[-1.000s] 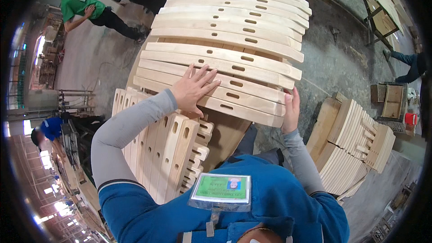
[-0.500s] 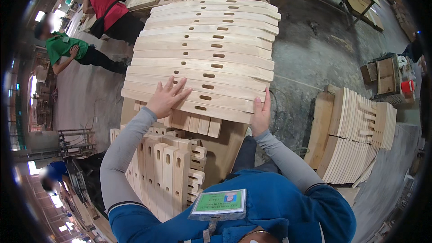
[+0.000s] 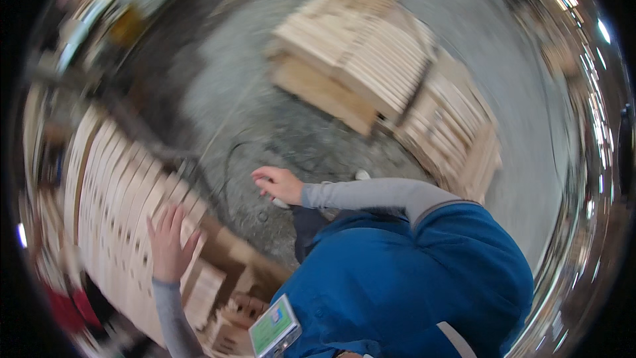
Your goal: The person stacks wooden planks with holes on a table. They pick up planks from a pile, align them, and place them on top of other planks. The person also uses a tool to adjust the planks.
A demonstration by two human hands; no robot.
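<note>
My left hand (image 3: pixel 172 245) has its fingers spread over the near edge of a row of pale wooden slats (image 3: pixel 119 205) with slotted holes; blur leaves contact unclear. The slats lie side by side at the left. Out over the floor, away from the slats, my right hand (image 3: pixel 278 184) hangs with loosely bent fingers, holding nothing that I can see. More wooden pieces (image 3: pixel 228 315) with slots stand in a stack below my left hand, partly hidden by my arm and badge.
Stacked pale boards (image 3: pixel 364 46) stand on the grey concrete floor (image 3: pixel 245 86) ahead, and further bundled boards (image 3: pixel 457 132) lie to their right. A dark cable curves across the floor near my right hand. Something yellow (image 3: pixel 126 25) is at the far left.
My view has swung to the right, so the slats now lie at the left. My right hand has come off the slats' end and is over the floor; the picture is blurred.
</note>
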